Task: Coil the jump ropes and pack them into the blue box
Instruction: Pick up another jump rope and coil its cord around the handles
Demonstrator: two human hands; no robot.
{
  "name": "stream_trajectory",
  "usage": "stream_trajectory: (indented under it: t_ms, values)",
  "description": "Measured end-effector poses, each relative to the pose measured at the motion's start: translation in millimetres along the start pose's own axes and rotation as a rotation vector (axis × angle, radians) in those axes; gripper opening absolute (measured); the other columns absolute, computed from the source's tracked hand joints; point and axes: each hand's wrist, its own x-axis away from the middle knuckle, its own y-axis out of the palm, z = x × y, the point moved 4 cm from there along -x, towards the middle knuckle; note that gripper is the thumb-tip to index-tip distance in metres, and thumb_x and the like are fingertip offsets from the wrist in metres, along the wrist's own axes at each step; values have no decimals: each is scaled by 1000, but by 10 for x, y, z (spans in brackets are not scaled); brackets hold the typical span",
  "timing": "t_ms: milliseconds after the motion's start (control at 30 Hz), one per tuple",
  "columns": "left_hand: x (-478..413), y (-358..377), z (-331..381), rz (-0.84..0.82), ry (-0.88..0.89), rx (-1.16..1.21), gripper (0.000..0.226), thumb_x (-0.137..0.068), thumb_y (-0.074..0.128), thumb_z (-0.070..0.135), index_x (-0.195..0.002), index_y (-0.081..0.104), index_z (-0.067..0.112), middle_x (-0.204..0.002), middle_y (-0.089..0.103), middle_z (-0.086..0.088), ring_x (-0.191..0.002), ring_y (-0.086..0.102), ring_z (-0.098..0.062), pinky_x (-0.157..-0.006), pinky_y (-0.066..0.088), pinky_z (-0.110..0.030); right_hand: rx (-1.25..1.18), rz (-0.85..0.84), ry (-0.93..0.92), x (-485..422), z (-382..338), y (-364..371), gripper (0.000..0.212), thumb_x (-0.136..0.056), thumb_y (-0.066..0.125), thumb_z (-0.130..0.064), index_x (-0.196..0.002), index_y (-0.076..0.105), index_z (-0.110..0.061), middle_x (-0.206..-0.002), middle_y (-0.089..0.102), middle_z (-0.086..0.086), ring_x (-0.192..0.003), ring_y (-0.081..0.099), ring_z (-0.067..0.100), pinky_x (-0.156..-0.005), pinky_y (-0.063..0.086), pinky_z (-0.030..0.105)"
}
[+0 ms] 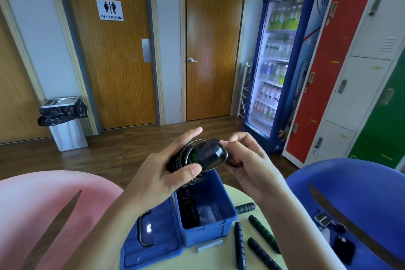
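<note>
My left hand (168,166) grips a black jump rope bundle (201,155), its cord coiled round the handles, held above the open blue box (219,221). At the bundle's right end my right hand (247,160) pinches the rope. Something dark lies inside the box; what it is stays unclear. The box's lid (151,237) lies flipped open to the left. Several more black jump rope handles (260,230) lie on the pale round table (221,258), right of the box.
A pink chair (43,215) stands at the left and a blue chair (350,193) at the right, holding a black phone (343,247). Beyond are wooden doors, a steel bin (65,123), a drinks fridge (278,61) and coloured lockers (350,72).
</note>
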Motion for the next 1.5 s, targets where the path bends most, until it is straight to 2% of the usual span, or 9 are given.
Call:
stream_trajectory:
  t_ms: [167,233,300,367,567,833,1067,1267,1500]
  values:
    - [-18,-20,-79,37,-26,101,57,-79,54,56,-135,40,56,-128,56,27,-121,52,3,-97,40,-13,109,-106,-112,24,-7,100,11,-82,64,-11,-87,73,-12,-80,71,3,-75,66,10,-79,52,24]
    - [-19,-20,-107,49,-37,126,57,-79,54,56,-134,41,55,-129,54,29,-120,51,6,-93,39,-8,204,-62,-160,21,9,109,16,-89,60,-8,-89,75,-13,-76,71,-1,-70,62,7,-84,50,30]
    - [-19,-16,-125,67,-40,144,57,-79,54,56,-135,42,52,-133,53,26,-122,50,7,-91,38,-4,303,-11,-234,15,18,126,20,-93,57,-10,-91,76,-16,-71,67,-6,-61,52,5,-79,46,34]
    - [-28,-16,-134,83,-43,155,58,-79,55,56,-135,44,50,-136,52,23,-123,49,7,-89,38,-3,351,11,-294,19,25,164,21,-95,53,-9,-93,73,-15,-70,65,-7,-58,48,3,-69,46,25]
    - [-48,-46,-154,104,-59,140,56,-78,55,58,-133,46,51,-133,52,30,-123,47,10,-91,35,-2,313,67,-330,19,47,190,20,-95,52,-3,-87,68,-12,-62,61,-4,-53,50,6,-52,42,13]
    - [-56,-9,-188,148,-88,147,57,-76,55,58,-132,49,49,-130,54,31,-122,48,11,-90,37,-2,370,122,-420,22,172,213,27,-96,47,-2,-87,67,-18,-67,61,0,-59,53,15,-58,46,35]
    - [-56,-30,-182,200,-133,113,53,-72,55,63,-124,53,54,-116,60,36,-110,55,13,-87,40,-3,414,106,-439,-6,183,273,35,-94,40,5,-87,66,-18,-66,59,-5,-60,50,10,-59,46,29]
    - [-43,-13,-185,243,-196,63,54,-67,53,69,-120,53,58,-110,60,39,-105,56,16,-89,42,-15,444,172,-459,3,242,296,36,-95,42,2,-87,65,-24,-71,65,5,-61,52,13,-60,49,48]
    - [-50,-44,-164,272,-225,-14,57,-64,52,73,-119,52,59,-106,57,46,-105,52,20,-87,40,-12,459,254,-467,73,403,264,15,-95,46,-1,-90,54,-12,-53,56,-8,-50,44,7,-48,37,21]
